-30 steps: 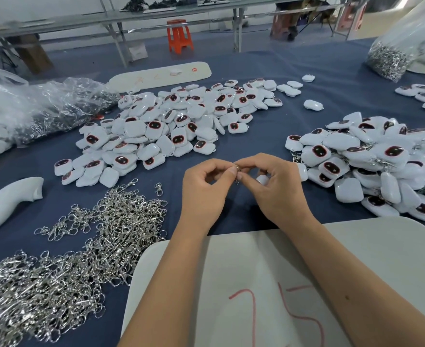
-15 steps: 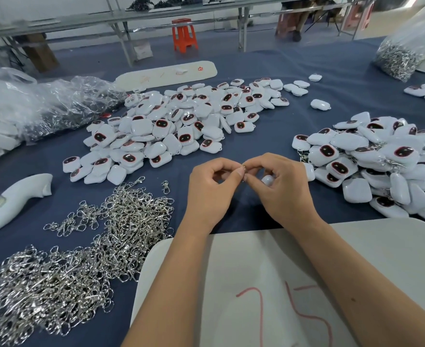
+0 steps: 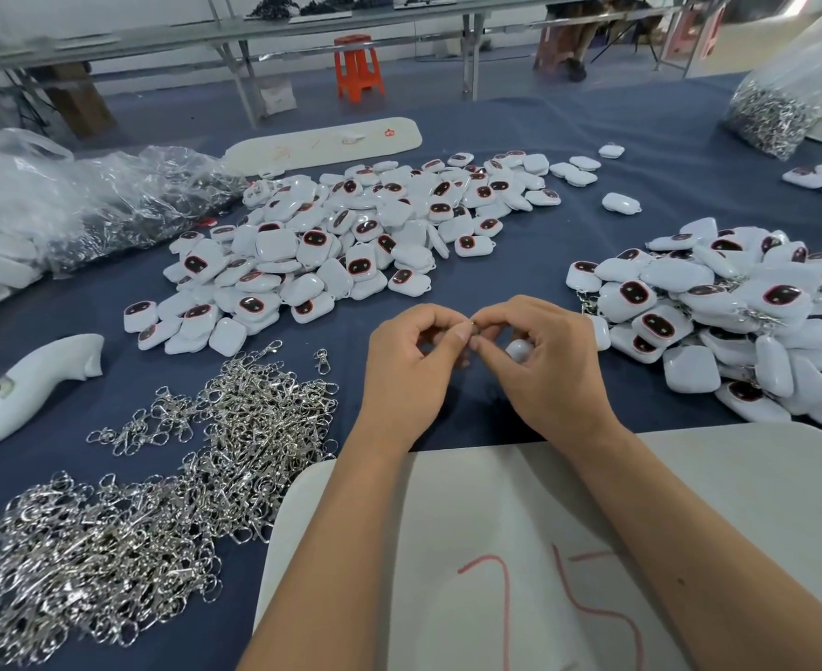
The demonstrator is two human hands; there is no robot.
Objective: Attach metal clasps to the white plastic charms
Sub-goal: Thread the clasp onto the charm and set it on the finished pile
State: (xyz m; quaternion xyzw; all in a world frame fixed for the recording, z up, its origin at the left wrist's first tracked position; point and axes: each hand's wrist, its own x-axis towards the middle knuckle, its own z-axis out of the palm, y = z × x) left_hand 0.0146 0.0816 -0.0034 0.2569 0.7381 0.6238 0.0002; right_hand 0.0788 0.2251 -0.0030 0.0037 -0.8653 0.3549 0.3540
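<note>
Little has changed over 1 second: the left hand and right hand stay pinched together on a small silver metal clasp, the rounded white plastic charm tucked in the right palm, attachment apparently unfinished.

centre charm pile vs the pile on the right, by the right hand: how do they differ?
The centre charm pile lies spread out and mostly flat; the right charm pile is heaped higher. Metal clasps and chain show among the right pile's charms, at its left edge and within it; none are visible in the centre pile. The centre pile sits beyond the hands, nearer the loose clasp heap. Both hold white charms with dark, red-rimmed faces, on the blue cloth.
</note>
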